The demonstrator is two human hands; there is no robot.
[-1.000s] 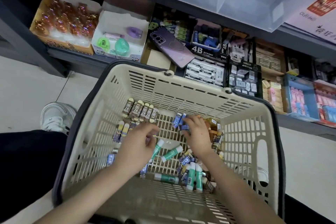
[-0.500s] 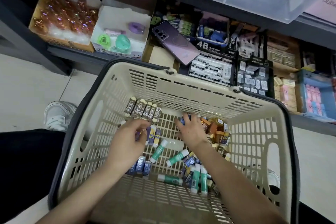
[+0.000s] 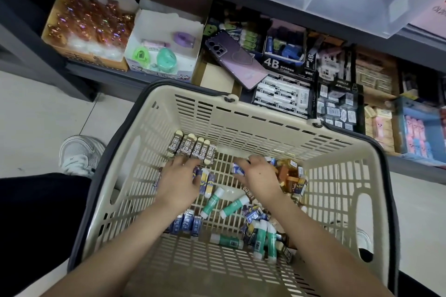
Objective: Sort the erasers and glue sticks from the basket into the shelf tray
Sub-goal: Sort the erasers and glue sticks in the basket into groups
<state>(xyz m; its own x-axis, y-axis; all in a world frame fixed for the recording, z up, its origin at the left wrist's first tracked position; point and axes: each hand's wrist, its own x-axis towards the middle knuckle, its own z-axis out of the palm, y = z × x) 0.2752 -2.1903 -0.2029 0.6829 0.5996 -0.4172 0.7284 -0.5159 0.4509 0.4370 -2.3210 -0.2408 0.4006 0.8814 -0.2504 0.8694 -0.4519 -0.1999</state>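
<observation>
A cream slatted plastic basket [image 3: 241, 113] with a dark handle sits on a pale tiled floor [image 3: 36, 116], pushed up against a low dark metal shelf [image 3: 101, 72]. A person reaches in with both bare arms. The left hand [image 3: 178, 181] lies palm down with fingers loosely spread, resting on a cluster of purple-and-yellow wrapped erasers [image 3: 205, 179]. The right hand [image 3: 259, 176] has its fingers curled round a small blue-and-white eraser [image 3: 237, 170]. A neat row of brown 2B erasers [image 3: 193, 149] leans on the basket's far wall, and green-and-white glue sticks [image 3: 234, 206] lie scattered on its floor. On the shelf just beyond, a black tray of white 4B erasers [image 3: 282, 95] stands beside a purple smartphone [image 3: 235, 60]. A white sneaker [image 3: 78, 154] rests on the tiles to the left.
</observation>
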